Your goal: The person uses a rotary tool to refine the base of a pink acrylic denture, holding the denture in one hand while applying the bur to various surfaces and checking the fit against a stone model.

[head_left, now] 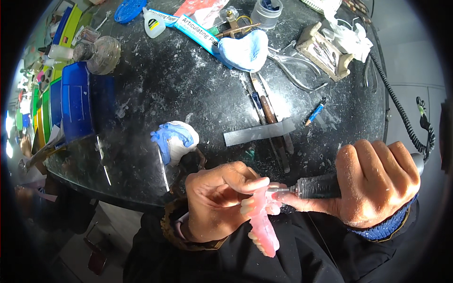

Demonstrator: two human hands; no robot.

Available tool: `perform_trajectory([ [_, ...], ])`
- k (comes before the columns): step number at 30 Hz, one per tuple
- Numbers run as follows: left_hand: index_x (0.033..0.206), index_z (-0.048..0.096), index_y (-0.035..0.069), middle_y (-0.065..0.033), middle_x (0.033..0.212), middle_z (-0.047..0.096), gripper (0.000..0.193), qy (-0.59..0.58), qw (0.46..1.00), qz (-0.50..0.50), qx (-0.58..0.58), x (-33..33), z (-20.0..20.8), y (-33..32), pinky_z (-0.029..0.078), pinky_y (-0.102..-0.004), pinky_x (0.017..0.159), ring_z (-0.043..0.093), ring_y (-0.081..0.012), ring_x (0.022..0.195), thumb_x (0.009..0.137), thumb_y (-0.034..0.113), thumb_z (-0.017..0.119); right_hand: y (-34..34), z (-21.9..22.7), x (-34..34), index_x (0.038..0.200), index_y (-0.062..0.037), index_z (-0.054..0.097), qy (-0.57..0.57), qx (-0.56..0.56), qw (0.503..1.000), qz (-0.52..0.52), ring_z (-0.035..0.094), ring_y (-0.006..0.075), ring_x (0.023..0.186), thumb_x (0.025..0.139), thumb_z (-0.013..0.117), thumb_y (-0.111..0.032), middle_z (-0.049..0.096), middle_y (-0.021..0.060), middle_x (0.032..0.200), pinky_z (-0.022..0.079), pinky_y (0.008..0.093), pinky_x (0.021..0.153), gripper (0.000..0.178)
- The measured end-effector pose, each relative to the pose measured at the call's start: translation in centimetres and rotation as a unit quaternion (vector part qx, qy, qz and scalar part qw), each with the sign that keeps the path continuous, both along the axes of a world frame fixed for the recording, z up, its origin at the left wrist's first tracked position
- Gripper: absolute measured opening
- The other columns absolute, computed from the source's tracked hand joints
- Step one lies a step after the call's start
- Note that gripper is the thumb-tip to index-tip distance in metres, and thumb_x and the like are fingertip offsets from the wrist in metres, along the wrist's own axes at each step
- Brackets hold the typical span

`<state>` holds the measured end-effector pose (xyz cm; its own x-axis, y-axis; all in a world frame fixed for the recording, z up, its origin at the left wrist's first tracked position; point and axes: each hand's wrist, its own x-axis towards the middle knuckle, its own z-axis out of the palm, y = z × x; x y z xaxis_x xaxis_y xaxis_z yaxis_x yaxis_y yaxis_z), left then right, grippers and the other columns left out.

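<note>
My left hand (210, 200) pinches a pink denture (264, 231) with pale teeth between thumb and fingers, in front of my dark clothing. A black-gripped rotary handpiece (318, 187) lies in my right hand (377, 181), whose fingers are wrapped round it. Its metal nose points left and meets the denture's upper part; my right thumb stretches along below it to the denture. The exact contact spot of the tip is hidden by fingers and glare. Just beyond my left hand sits a white plaster model (181, 148) with blue material on it.
A grey strip (259, 132) lies across slim hand tools (269, 111). Farther back are a blue cast (245, 49), pliers (302, 75), a short blue pencil (315, 113) and a white squeeze bottle (153, 26). Blue boxes (76, 101) line the left; a coiled cord (401, 99) hangs right.
</note>
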<state>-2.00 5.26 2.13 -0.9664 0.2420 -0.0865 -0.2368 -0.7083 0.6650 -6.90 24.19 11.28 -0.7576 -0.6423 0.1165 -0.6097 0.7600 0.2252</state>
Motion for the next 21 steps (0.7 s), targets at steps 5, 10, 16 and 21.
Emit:
perform_trajectory([
  [5, 0.096, 0.058, -0.008, -0.0167, 0.088, 0.062, 0.016, 0.02, 0.997, -0.008, -0.078, -0.1, 0.3, -0.4, 0.057, -0.0348, 0.072, 0.067, -0.0227, 0.076, 0.08, -0.011, 0.059, -0.3, 0.4, 0.3, 0.06, 0.0018, 0.051, 0.008, 0.033, 0.999, -0.01, 0.04, 0.015, 0.04, 0.058, 0.064, -0.075, 0.048, 0.0046, 0.056, 0.025, 0.0269, 0.041, 0.078],
  [10, 0.096, 0.057, -0.009, -0.0158, 0.087, 0.062, 0.014, 0.01, 0.999, -0.007, -0.04, -0.2, -0.2, 0.0, 0.056, -0.0336, 0.073, 0.066, -0.0209, 0.077, 0.082, -0.008, 0.059, 0.0, 0.6, -0.1, 0.054, -0.0035, 0.043, -0.024, 0.038, 0.999, -0.021, 0.035, 0.0138, 0.04, 0.056, 0.062, -0.077, 0.041, 0.002, 0.052, 0.024, 0.0273, 0.041, 0.076],
  [16, 0.098, 0.056, -0.009, -0.0154, 0.087, 0.062, 0.016, 0.018, 1.0, -0.006, -0.011, -0.3, -0.2, 0.2, 0.056, -0.0332, 0.072, 0.066, -0.0206, 0.077, 0.083, -0.006, 0.06, 0.0, 0.9, -0.4, 0.051, -0.0072, 0.038, -0.024, 0.017, 1.0, -0.009, 0.03, 0.0132, 0.036, 0.057, 0.061, -0.079, 0.033, -0.0005, 0.046, 0.021, 0.0275, 0.039, 0.076],
  [21, 0.108, 0.053, -0.006, -0.0196, 0.096, 0.063, 0.03, 0.034, 0.998, -0.025, -0.038, -0.4, 0.1, -0.2, 0.056, -0.0389, 0.075, 0.066, -0.0226, 0.082, 0.081, -0.004, 0.066, 0.7, 2.3, -2.2, 0.072, -0.0011, 0.055, 0.036, -0.092, 0.991, -0.09, 0.054, 0.0215, 0.049, 0.049, 0.073, -0.058, 0.052, 0.0056, 0.06, 0.041, 0.0298, 0.047, 0.064],
])
